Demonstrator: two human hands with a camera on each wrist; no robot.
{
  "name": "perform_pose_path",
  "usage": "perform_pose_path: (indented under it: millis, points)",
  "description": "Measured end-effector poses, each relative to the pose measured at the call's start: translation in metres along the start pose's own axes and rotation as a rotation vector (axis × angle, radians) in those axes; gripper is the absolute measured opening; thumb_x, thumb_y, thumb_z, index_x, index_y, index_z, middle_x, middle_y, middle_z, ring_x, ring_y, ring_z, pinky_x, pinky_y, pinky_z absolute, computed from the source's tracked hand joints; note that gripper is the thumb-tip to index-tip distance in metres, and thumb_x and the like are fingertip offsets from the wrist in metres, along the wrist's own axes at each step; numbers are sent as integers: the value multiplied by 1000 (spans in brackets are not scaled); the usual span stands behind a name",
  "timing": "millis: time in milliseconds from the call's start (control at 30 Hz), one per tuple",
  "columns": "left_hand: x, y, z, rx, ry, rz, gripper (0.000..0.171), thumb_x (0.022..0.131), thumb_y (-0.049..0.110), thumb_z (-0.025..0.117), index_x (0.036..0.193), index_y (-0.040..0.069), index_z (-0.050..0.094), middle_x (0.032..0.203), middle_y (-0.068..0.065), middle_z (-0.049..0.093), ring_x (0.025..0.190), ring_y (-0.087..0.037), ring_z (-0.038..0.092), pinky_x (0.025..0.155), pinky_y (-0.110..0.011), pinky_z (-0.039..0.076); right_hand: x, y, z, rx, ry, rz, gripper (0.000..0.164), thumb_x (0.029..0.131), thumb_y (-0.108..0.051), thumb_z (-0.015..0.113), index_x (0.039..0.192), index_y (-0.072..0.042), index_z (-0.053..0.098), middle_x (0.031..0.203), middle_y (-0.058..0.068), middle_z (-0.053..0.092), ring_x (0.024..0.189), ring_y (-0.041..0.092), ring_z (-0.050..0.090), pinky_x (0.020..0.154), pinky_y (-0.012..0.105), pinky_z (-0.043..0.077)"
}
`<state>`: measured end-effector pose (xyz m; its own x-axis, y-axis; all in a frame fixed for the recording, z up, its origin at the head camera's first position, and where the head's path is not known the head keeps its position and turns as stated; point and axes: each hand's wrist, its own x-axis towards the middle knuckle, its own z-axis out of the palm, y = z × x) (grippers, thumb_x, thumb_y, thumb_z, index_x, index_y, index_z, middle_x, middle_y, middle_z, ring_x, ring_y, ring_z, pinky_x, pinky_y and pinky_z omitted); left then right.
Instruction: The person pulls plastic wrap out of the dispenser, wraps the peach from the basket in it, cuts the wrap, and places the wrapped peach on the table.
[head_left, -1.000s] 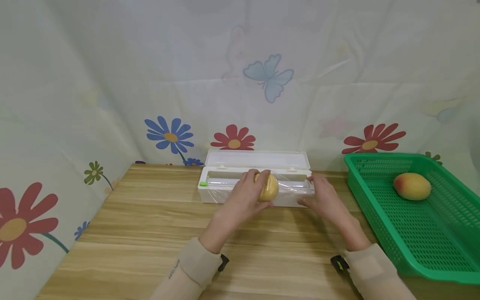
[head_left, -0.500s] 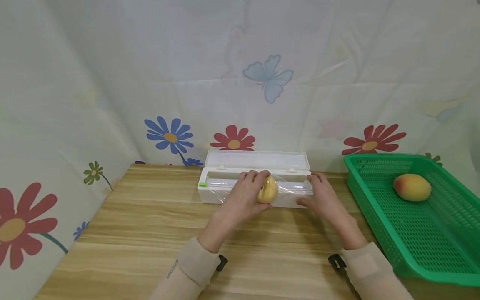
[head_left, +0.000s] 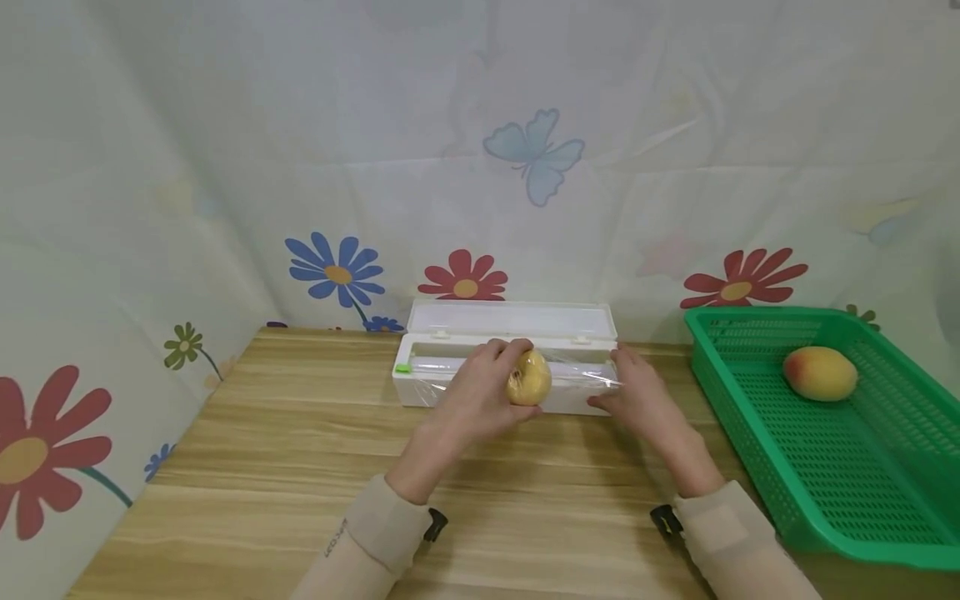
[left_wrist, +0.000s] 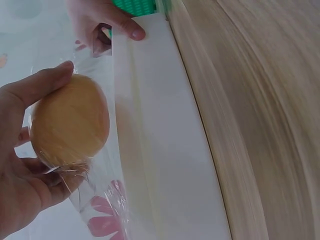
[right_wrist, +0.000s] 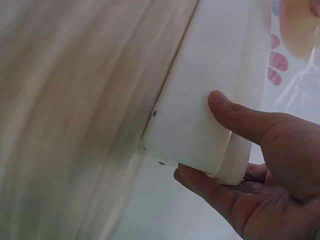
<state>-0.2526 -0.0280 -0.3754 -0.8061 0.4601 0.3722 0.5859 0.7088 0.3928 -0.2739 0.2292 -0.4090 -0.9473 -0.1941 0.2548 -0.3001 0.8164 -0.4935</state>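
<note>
Fruit (head_left: 534,379) looks light, firm, slippery in film (left_wrist: 119,200); I'd cup its sides. Left grip (head_left: 478,392) holds it; right grip (head_left: 639,393) clasps box (head_left: 562,402) end.

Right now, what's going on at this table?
A person's left hand holds a round yellow fruit with clear film around it, at a long white box. Their right hand grips the box's right end. The box's lid is open, and the film appears to run from fruit to box, so it's probably not cut yet. A red-tinged fruit lies in the green basket to the right.
</note>
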Motion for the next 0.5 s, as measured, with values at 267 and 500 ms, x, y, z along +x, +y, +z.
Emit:
perform_pose_path:
  millis: [267, 500]
  points:
    - [-2, 0, -6, 8, 17, 35, 78, 73, 33, 95, 137, 12, 55, 125, -10, 62, 109, -24, 60, 94, -36, 54, -2, -3, 2, -50, 39, -64, 71, 78, -3, 89, 131, 14, 46, 120, 35, 59, 108, 52, 61, 92, 63, 50]
    - [-2, 3, -12, 14, 36, 70, 78, 72, 34, 96, 135, 12, 57, 122, -9, 63, 107, -24, 60, 92, -35, 55, -2, 0, 4, -71, 61, -85, 69, 77, -3, 90, 130, 13, 48, 117, 33, 61, 106, 51, 63, 90, 62, 52]
